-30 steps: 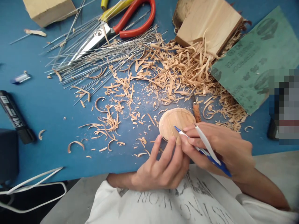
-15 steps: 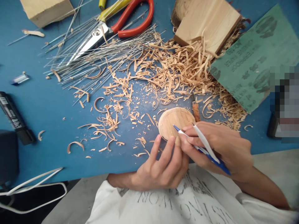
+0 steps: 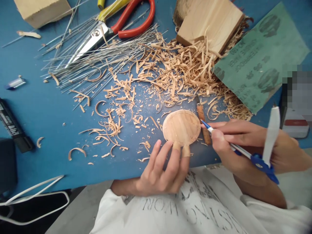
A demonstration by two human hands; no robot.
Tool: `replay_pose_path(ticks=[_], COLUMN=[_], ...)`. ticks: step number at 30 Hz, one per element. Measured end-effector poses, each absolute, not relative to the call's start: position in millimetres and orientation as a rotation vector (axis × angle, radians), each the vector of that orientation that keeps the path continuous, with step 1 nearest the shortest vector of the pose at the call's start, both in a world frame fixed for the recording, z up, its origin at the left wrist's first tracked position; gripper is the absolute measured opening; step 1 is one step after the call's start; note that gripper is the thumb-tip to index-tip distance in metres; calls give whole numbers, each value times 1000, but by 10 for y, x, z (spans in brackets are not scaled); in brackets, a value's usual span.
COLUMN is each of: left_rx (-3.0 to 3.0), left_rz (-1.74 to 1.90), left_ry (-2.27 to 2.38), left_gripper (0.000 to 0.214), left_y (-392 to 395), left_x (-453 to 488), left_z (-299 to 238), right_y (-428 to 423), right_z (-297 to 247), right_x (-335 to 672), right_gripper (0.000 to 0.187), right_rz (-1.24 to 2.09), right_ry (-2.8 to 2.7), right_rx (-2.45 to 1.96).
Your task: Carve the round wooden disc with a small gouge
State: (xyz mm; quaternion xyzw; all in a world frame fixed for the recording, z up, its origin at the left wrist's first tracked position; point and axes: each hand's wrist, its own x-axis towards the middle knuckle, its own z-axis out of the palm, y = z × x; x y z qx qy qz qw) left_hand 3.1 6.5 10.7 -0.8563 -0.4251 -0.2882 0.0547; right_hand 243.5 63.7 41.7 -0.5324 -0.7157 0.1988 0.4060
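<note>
An oval wooden disc (image 3: 181, 127) with a pale surface and a thin line round its rim is in front of me. My left hand (image 3: 164, 169) grips its near edge with the fingertips; two fingers carry tan tape and the thumb is hidden. My right hand (image 3: 246, 143) is closed round a blue and white drawing compass (image 3: 243, 152). The blue-tipped leg points at the disc's right edge, and the flat white leg stands out, spread wide. Just right of the disc lies a small tool with a wooden handle (image 3: 204, 125).
Wood shavings (image 3: 175, 74) spread over the blue table (image 3: 56, 139). Red-and-yellow-handled scissors (image 3: 117, 29) lie on thin metal wires (image 3: 80, 58). A wooden block (image 3: 209, 22), green sandpaper (image 3: 262, 61), a black marker (image 3: 16, 126) and a white cable (image 3: 36, 195) surround the work area.
My right hand has moved right, taking the compass tip from the disc's face to its right edge. The compass legs have spread wider. My left fingers now cover less of the disc.
</note>
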Motion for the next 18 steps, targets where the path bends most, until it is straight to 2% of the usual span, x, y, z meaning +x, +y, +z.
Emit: replay_pose_path(ticks=[6, 13, 18], left_rx=[-2644, -2692, -2689], left_rz=[-818, -830, -840], left_ry=[-1416, -1361, -1346], left_gripper=[59, 54, 45], left_y=[57, 83, 62], left_x=[20, 5, 14], left_z=[124, 138, 113], right_y=[717, 700, 740], right_z=[494, 494, 499], right_x=[2209, 2226, 2225], right_gripper=[38, 37, 27], right_rz=[462, 411, 487], right_ry=[-1844, -1867, -1994], right_rx=[-1294, -1325, -1237])
